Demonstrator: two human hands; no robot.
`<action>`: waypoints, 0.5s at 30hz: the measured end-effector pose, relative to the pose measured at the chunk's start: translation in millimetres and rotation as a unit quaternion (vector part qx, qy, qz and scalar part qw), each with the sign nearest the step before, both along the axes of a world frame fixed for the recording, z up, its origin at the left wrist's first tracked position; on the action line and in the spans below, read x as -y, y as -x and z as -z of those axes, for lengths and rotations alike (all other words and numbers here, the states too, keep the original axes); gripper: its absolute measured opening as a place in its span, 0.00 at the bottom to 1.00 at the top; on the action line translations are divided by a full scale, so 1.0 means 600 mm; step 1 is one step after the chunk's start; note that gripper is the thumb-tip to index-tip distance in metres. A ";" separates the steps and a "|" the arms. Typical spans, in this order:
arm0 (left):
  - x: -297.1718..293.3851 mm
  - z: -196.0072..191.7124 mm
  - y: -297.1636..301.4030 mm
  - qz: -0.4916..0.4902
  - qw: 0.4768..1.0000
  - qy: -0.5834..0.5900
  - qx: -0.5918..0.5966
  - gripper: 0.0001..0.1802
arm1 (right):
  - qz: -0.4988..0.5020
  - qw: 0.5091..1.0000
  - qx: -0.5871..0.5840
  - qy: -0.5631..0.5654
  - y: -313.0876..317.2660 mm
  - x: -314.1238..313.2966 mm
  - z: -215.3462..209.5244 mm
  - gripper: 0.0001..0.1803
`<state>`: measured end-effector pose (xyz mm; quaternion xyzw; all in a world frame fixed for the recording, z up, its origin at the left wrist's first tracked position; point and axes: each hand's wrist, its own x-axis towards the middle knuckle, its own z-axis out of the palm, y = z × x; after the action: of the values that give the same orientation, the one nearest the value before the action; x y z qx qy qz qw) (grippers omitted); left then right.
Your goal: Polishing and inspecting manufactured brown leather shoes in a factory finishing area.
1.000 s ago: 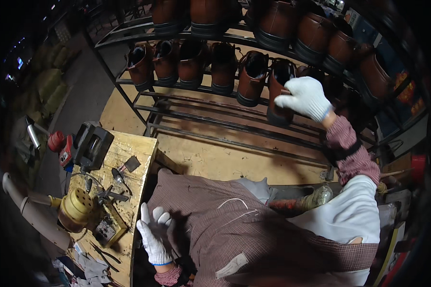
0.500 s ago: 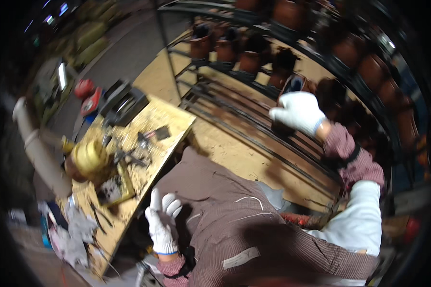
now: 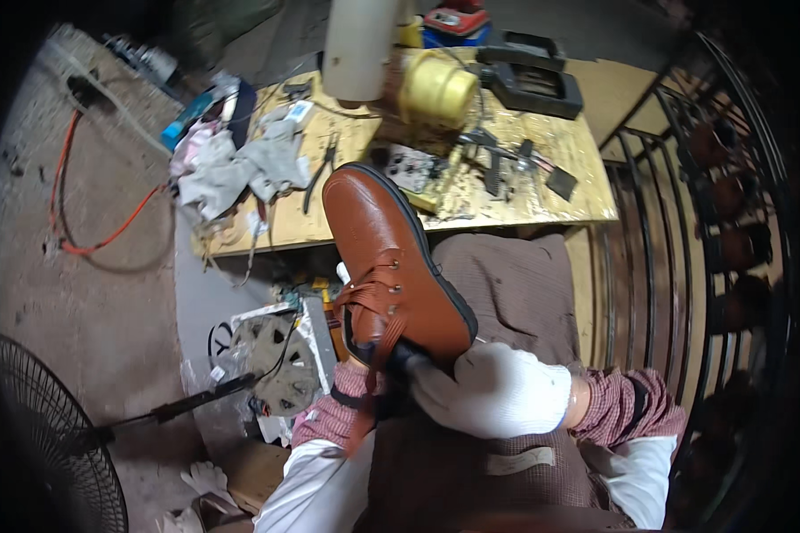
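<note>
A brown leather lace-up shoe [image 3: 378, 233] with a black sole is held up in front of my apron [image 3: 507, 284], toe pointing away and laces hanging loose. My right hand [image 3: 498, 391], in a white knitted glove, is closed on its heel and collar. Most of my left hand [image 3: 343, 272] is hidden behind the shoe; a bit of white glove shows at the shoe's left edge, and it grips the shoe from beneath.
Beyond the shoe stands a worktable [image 3: 284, 226] with pliers [image 3: 320, 173], grey rags [image 3: 240, 173], a yellow cylindrical machine part [image 3: 440, 86] and black metal blocks [image 3: 533, 84]. A rack [image 3: 662, 169] of shoes is at right. A fan [image 3: 49, 435] stands lower left.
My view has turned left from the rack to the worktable. The right hand has come back from the rack and holds the brown shoe; the left, free before, is now behind it.
</note>
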<state>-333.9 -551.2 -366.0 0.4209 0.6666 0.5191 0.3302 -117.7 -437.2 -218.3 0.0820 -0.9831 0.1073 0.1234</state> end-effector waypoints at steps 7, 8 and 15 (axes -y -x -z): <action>0.014 -0.013 0.058 -0.089 0.995 -0.039 0.005 0.38 | 0.200 0.970 -0.037 0.136 -0.031 -0.063 -0.039 0.24; -0.001 -0.011 0.067 -0.089 0.995 -0.049 0.009 0.39 | 0.245 0.957 -0.042 0.147 -0.048 -0.066 -0.027 0.24; -0.091 -0.001 0.105 -0.072 0.990 -0.109 0.047 0.40 | 0.442 0.878 -0.041 0.177 -0.155 -0.040 0.064 0.24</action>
<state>-396.7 -496.8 -365.2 0.3798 0.6187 0.6303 0.2753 -24.7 -412.9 -256.5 -0.3801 -0.8757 0.2101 0.2108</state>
